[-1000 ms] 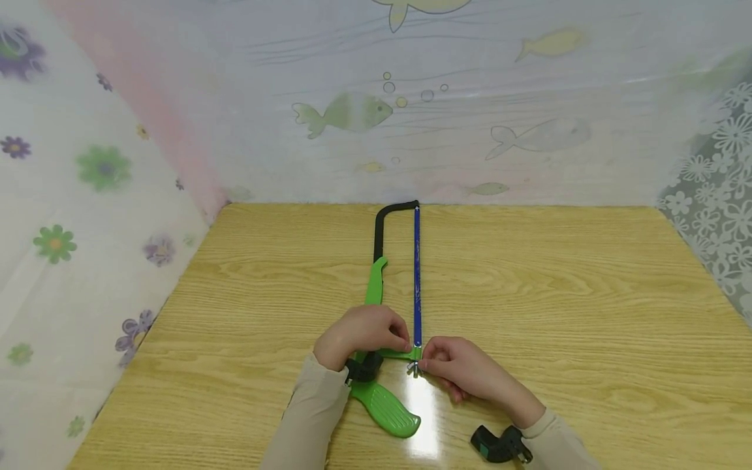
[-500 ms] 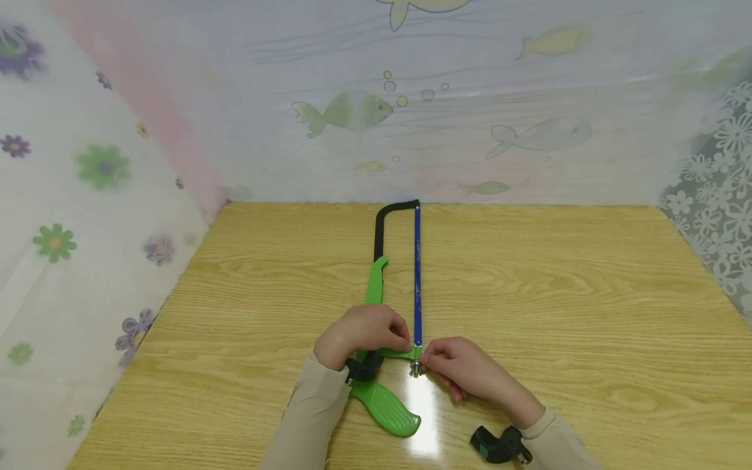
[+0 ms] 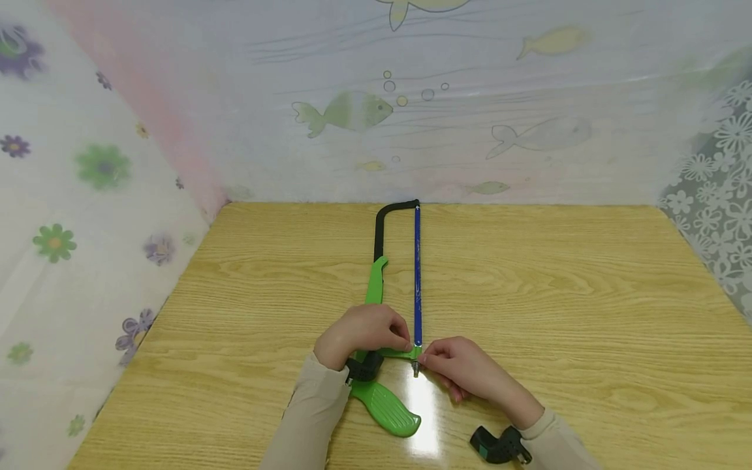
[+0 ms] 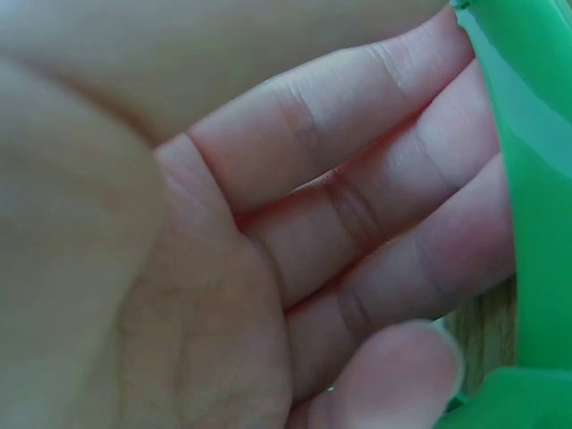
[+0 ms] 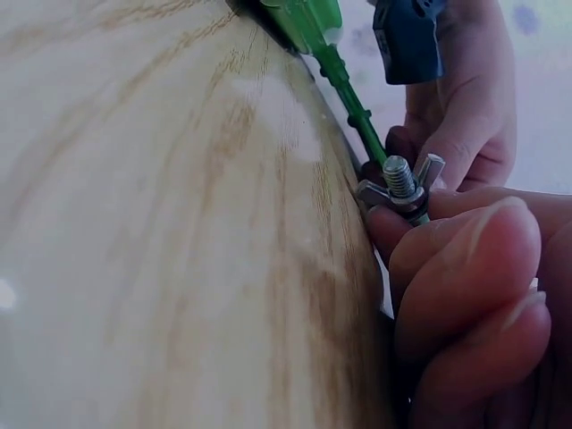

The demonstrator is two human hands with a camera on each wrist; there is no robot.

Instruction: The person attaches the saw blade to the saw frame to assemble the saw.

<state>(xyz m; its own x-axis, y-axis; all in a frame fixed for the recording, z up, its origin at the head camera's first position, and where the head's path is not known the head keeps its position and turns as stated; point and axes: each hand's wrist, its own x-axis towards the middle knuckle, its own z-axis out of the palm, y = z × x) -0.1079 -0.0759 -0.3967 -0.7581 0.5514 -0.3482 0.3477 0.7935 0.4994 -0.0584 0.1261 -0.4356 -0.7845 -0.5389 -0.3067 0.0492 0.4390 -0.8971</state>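
The hacksaw (image 3: pixel 374 287) lay flat on my worktop (image 3: pixel 558 294), roughly in the middle, its black front bow (image 3: pixel 378 238) reaching the back edge and its green handle (image 3: pixel 388 410) toward me. My left grip (image 3: pixel 365 328) had hold of the green frame by its short cross arm (image 3: pixel 395 354), fingers against the smooth edge. My right grip (image 3: pixel 464 367) pinched at the wing nut (image 5: pixel 409 204), just below that arm; my own fingers partly hid the contact, so I could not tell exactly how thumb and finger met the metal.

I judged the saw fairly light for its length and the frame stiff, with a glossy green coating that might slip under dry fingers. The blue blade (image 3: pixel 418 274), thin and strung straight between the two ends, looked springy and the part likeliest to snap or nick me, so I reckoned it best left untouched. The cross arm beside the blade's near end seemed the right place to steady things, and the handle the place to lift from. The nut looked hard, small and fiddly, best taken by its wings rather than by the threaded bolt (image 5: pixel 399 176).

I counted one hacksaw, with one blade, one handle, one bolt and one wing nut bearing two wings; and two black wrist devices (image 3: pixel 496 445), one per arm.
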